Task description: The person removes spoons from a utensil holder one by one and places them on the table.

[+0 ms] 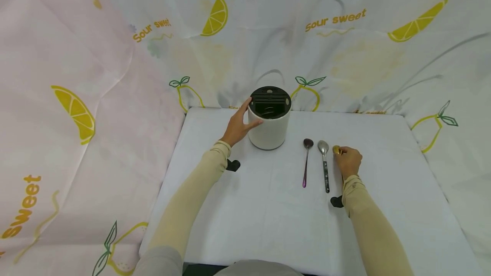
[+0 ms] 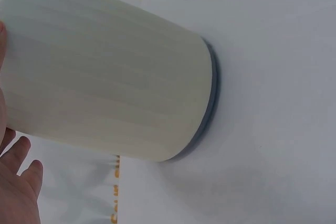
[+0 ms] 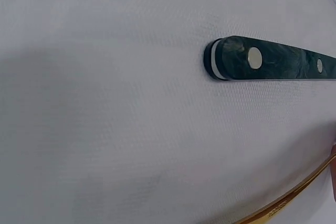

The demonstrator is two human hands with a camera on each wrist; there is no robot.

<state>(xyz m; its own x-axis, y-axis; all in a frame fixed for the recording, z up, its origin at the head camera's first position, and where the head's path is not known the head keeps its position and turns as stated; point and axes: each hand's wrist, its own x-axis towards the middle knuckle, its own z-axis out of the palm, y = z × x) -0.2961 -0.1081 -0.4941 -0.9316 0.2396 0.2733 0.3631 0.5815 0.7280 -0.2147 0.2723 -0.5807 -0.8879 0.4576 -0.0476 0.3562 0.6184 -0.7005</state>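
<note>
A white utensil holder with a dark, divided top stands upright near the back of the table. My left hand lies against its left side, thumb extended along the front wall and index finger at the rim. In the left wrist view, the other fingers sit beside the holder's wall. My right hand pinches a gold spoon below its bowl; its gold handle shows in the right wrist view. Left of that hand lies a spoon with a dark riveted handle.
A thin dark spoon with a purplish handle lies left of the riveted one, bowl toward the back. The white-covered table meets patterned cloth walls at the back and sides. Black pieces show beside both wrists.
</note>
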